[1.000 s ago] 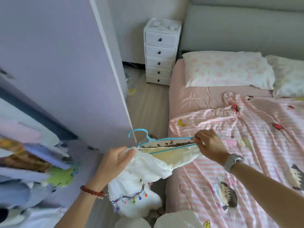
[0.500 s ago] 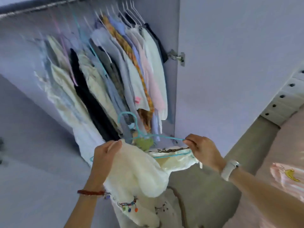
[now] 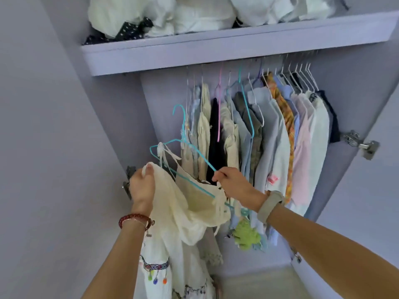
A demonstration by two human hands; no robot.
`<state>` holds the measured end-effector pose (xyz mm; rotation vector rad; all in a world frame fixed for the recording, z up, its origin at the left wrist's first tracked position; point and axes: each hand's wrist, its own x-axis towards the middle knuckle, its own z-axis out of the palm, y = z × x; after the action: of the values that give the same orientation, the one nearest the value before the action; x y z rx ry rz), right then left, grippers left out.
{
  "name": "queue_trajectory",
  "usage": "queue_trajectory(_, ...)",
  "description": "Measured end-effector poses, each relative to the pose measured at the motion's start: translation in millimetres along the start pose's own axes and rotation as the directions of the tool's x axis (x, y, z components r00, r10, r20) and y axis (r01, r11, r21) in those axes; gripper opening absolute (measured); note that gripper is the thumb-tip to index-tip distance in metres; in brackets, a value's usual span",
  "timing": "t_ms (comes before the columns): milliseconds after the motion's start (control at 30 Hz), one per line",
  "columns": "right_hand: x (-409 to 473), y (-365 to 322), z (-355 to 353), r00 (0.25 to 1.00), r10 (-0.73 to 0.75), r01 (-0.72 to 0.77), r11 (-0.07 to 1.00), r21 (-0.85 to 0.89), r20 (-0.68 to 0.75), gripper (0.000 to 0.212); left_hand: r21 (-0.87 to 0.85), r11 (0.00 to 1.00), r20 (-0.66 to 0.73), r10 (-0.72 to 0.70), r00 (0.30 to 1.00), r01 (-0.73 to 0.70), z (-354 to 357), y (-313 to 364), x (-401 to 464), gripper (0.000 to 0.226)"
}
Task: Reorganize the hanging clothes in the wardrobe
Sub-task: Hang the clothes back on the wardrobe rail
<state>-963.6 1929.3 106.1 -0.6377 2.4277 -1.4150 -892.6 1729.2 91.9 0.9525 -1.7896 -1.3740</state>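
Open lilac wardrobe [image 3: 356, 87], seen from below, fills the frame. Its upper shelf [image 3: 216, 50], across the top of the frame, holds bundled white fabric [image 3: 194, 16] and a dark dotted piece [image 3: 131, 31] at the left end; the tops of these bundles are cut off by the frame edge. Below the shelf, the row of hanging clothes [image 3: 269, 134] occupies the centre and right: cream, black, grey, pale blue, an orange patterned piece, pink and white, on white, pink and teal wire hangers whose hooks run up into shadow, so the rail itself is hard to make out. In the centre left, the teal hanger [image 3: 183, 134] carrying the cream garment [image 3: 194, 203] is held up in front of the left end of the row, its hook in free air below the shelf. The left hand [image 3: 141, 187] has its grip closed on a bunched fold of the cream garment at the hanger's left shoulder; the right hand [image 3: 235, 186] pinches the hanger's right arm together with the garment's edge. The garment's lower part, with a coloured trim and small pom-poms [image 3: 155, 275], drops out of the bottom of the frame. A green item [image 3: 246, 235] shows below the right wrist, partly hidden. A metal door hinge [image 3: 359, 143] sits at the right edge.
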Motion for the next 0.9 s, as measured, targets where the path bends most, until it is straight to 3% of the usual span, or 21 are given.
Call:
queue_trajectory(100,35,-18,0,0.991,0.045,-0.064,0.986,0.155,0.123,0.026,-0.006,0.998,0.016,-0.056,0.998,0.056,10,9,25,0.032)
queue_trajectory(233,82,-39,1,0.956,0.039,-0.083,0.987,0.139,0.290,0.025,-0.011,0.996,-0.011,-0.086,0.996,0.086,30,18,55,0.031)
queue_trajectory(333,114,-50,4,0.949,0.021,-0.073,0.985,0.154,0.313,0.019,-0.041,0.995,-0.054,-0.094,0.994,0.092,42,24,75,0.033)
queue_trajectory(500,167,-69,16,0.990,0.006,-0.049,0.952,0.302,0.141,0.024,-0.099,0.993,-0.129,-0.077,0.989,0.065,54,49,116,0.034)
queue_trajectory(733,222,-99,44,0.987,-0.082,0.128,0.925,0.358,-0.140,0.024,-0.199,0.980,-0.166,-0.022,0.986,-0.011,65,88,183,0.033)
queue_trajectory(900,248,-104,56,0.949,0.027,0.125,0.881,0.456,-0.313,0.027,-0.175,0.984,-0.118,0.012,0.993,-0.032,76,92,224,0.029)
